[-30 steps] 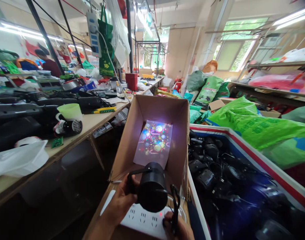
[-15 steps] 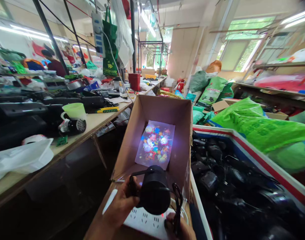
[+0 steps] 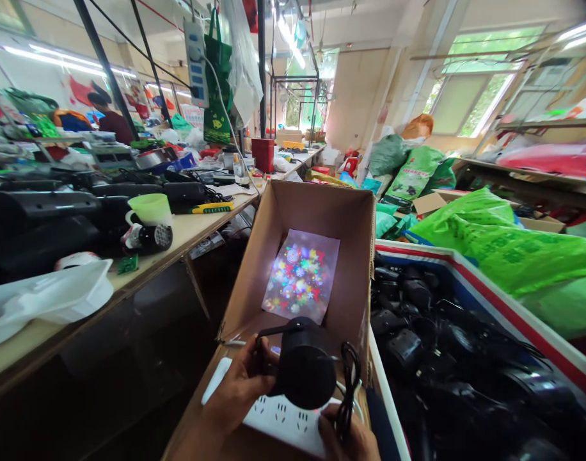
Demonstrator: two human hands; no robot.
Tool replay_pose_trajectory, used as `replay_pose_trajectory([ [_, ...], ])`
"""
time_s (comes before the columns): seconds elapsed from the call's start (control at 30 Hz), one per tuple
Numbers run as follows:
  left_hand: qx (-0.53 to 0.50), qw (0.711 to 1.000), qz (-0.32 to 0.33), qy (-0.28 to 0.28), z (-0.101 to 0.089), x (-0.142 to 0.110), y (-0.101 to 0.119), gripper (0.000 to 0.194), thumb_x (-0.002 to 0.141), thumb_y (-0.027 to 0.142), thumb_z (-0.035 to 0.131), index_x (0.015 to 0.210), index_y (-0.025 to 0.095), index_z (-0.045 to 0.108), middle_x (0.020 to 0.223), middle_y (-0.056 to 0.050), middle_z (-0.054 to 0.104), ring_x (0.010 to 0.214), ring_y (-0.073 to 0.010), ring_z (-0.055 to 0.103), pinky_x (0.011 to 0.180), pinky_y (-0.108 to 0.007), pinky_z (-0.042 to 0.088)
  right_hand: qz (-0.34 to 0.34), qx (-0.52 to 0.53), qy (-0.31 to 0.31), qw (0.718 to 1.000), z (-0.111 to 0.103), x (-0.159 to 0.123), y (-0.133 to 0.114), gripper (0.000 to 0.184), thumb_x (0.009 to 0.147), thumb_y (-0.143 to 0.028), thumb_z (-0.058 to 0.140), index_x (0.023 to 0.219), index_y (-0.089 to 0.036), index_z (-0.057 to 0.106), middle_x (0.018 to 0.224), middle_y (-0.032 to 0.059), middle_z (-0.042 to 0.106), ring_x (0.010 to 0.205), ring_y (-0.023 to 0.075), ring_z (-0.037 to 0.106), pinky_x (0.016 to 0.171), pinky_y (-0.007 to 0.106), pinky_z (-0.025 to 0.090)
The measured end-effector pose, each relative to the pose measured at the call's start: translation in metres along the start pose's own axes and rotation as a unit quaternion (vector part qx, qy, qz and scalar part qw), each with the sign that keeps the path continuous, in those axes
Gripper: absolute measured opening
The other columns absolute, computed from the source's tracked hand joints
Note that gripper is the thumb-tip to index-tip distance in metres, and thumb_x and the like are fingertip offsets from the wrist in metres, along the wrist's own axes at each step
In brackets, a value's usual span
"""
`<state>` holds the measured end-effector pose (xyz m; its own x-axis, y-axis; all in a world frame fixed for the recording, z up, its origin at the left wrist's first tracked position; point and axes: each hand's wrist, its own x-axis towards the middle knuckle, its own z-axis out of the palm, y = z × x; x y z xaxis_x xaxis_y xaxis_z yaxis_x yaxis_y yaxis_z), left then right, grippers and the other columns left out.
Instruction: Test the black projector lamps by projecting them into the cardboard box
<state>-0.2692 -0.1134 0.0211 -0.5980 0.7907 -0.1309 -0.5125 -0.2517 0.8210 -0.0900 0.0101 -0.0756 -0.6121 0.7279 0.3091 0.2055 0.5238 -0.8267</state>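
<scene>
A black round projector lamp on a bracket is in my left hand, whose fingers and thumb are closed on its left side. It faces into an open cardboard box. Colourful spots of light fall on a white sheet of paper inside the box. My right hand is closed at the right end of a white power strip, holding a bundled black power cord. The fingertips there are partly hidden, so the plug is not clearly seen.
On the right stands a bin full of black lamps and cords. A workbench on the left bears a green cup, a white tray and a yellow-handled cutter. A green bag lies beyond the bin.
The projected pattern on the paper has changed from round figures to snowflakes and red shapes. The view has shifted slightly; both hands keep their hold.
</scene>
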Motion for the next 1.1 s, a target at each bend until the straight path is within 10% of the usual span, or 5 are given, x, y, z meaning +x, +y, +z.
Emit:
replay_pose_trajectory([
  [0.5,0.443,0.887,0.112,-0.062,0.015,-0.025,-0.002,0.022,0.079,0.021,0.060,0.100,0.021,0.053,0.087,-0.001,0.062,0.082,-0.0184,0.057,0.076,-0.029,0.043,0.244,0.343,-0.033,0.906,-0.043,0.017,-0.056,0.028,0.071,-0.044,0.070,0.086,-0.020,0.066,0.086,0.0044,0.068,0.077,0.0199,0.061,0.071,0.028,0.050],
  [0.63,0.508,0.834,0.190,-0.102,0.018,-0.029,-0.005,0.021,0.079,0.011,0.057,0.096,0.022,0.051,0.089,-0.001,0.059,0.081,-0.0170,0.056,0.075,-0.027,0.044,0.282,0.435,-0.043,0.854,-0.043,0.009,-0.066,0.061,0.064,-0.042,0.076,0.118,-0.030,0.051,0.114,0.0044,0.063,0.076,0.0180,0.062,0.065,0.028,0.050],
  [0.83,0.514,0.803,0.217,-0.210,0.032,-0.040,-0.016,0.034,0.071,-0.004,0.050,0.092,0.022,0.051,0.112,-0.008,0.055,0.095,-0.0192,0.059,0.081,-0.028,0.047,0.273,0.395,0.009,0.877,-0.042,0.000,-0.077,0.085,0.053,-0.048,0.081,0.126,-0.026,0.043,0.109,0.0055,0.066,0.101,0.0270,0.060,0.084,0.034,0.046],
  [0.93,0.482,0.818,0.213,-0.232,0.032,-0.045,-0.024,0.036,0.070,-0.005,0.050,0.093,0.022,0.051,0.116,-0.009,0.054,0.099,-0.0205,0.058,0.084,-0.030,0.047,0.288,0.391,0.031,0.873,-0.045,-0.005,-0.076,0.086,0.052,-0.043,0.082,0.127,-0.026,0.043,0.105,0.0046,0.067,0.097,0.0264,0.061,0.082,0.035,0.048],
  [1.1,0.250,0.959,0.114,-0.066,0.036,-0.038,-0.042,0.070,0.058,0.008,0.075,0.117,0.025,0.041,0.136,-0.011,0.042,0.127,-0.0288,0.039,0.104,-0.041,0.033,0.284,0.356,0.021,0.890,-0.049,-0.014,-0.078,0.072,0.064,-0.055,0.069,0.126,-0.027,0.048,0.101,0.0084,0.070,0.089,0.0295,0.066,0.071,0.039,0.054],
])
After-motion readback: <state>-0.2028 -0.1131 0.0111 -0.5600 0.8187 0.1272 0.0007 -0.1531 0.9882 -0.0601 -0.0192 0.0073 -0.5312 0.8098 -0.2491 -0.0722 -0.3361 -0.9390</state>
